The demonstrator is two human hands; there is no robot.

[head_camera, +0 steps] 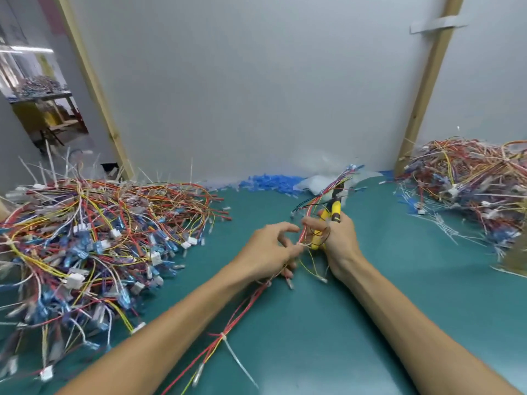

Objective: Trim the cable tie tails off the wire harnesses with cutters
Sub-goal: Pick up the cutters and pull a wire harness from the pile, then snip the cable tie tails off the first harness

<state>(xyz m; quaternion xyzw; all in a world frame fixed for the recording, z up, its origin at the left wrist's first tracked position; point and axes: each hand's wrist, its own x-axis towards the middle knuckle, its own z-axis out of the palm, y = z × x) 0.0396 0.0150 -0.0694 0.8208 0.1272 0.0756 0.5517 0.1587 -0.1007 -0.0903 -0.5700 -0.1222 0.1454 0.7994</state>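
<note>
Green mat [328, 323]: covered the bench from the near edge to the wall, with both forearms reaching out over it.
Cable tie tail [238, 359]: untrimmed and nearest of all; it stuck out of a white tie on the harness, slanting right and toward the person.
Wire harness [242, 315]: a thin red and yellow bundle, its long axis running from near left up to far right, under the left wrist and on between the two hands.
Key relation: the tail lay on the body side of both hands, nearer the left forearm than the cutters, so I judged that the blades had to come back or the bundle be drawn forward.
Left hand [268, 252]: palm down, fingers curled, pinching the bundle at a small white spot; I could not tell whether that was a tie with a tail.
Right hand [339, 243]: just beside the left, fingers wrapped round the yellow handles.
Cutters [335, 212]: pointed away from the person along the wires; the blades were too blurred to read.
Left pile [94, 238]: tangled harnesses, many tails standing up.
Right pile [470, 178]: more harnesses, cut tails scattered near it.
Blue pieces [271, 183]: heaped along the foot of the wall.
Wall panel [256, 81]: plain grey, framed by wooden battens.
</note>
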